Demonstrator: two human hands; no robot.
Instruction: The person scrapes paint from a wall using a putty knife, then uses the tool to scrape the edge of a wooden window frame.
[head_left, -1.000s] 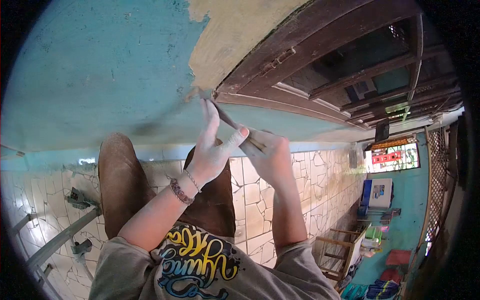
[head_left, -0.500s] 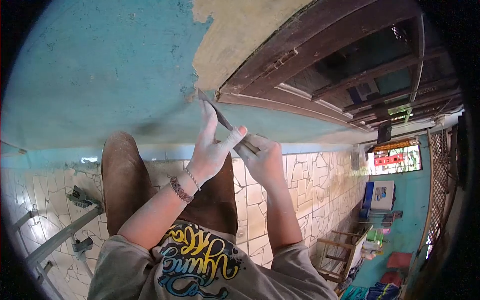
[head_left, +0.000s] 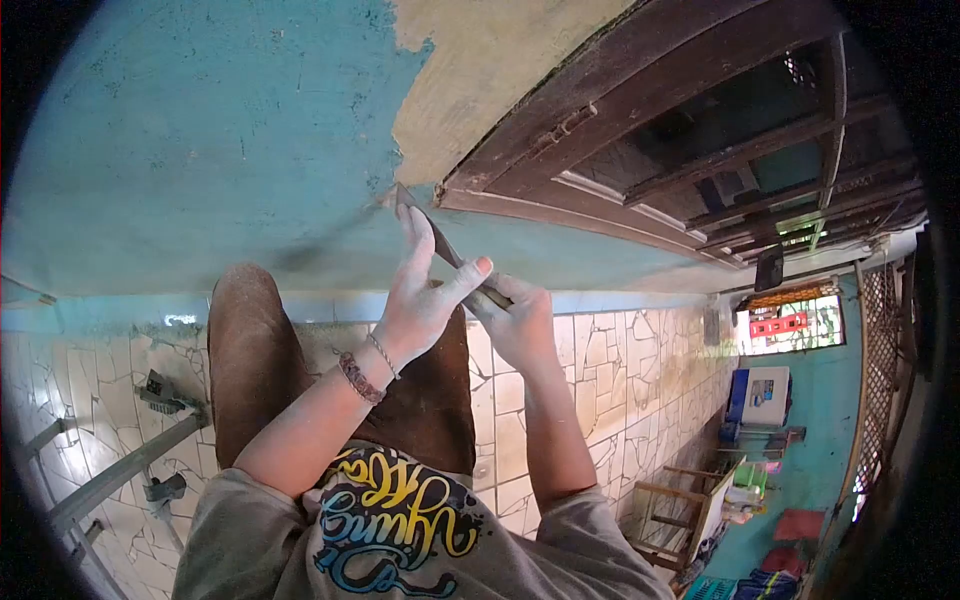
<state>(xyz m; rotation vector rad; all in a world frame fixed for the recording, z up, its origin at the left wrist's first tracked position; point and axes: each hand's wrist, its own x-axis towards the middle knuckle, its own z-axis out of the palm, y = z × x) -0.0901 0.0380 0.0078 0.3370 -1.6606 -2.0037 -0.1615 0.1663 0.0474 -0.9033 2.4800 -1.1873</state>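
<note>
A long flat scraper (head_left: 442, 243) runs diagonally with its tip against the blue wall (head_left: 230, 140), at the lower end of a bare beige patch (head_left: 480, 80). My right hand (head_left: 522, 318) is wrapped round the handle end. Dusty with white powder, my left hand (head_left: 422, 290) rests along the blade, fingers stretched toward the tip and thumb over the tool's middle. A braided bracelet is on the left wrist.
A brown wooden window frame (head_left: 560, 170) projects close to the right of the scraper. Metal bars (head_left: 130, 470) stand at the lower left on the tiled floor (head_left: 510, 430). A wooden chair (head_left: 680, 510) and a white box (head_left: 766, 395) are at the right.
Both hands and the scraper keep nearly the same pose, the tip shifting slightly down the wall. The view has moved a little.
</note>
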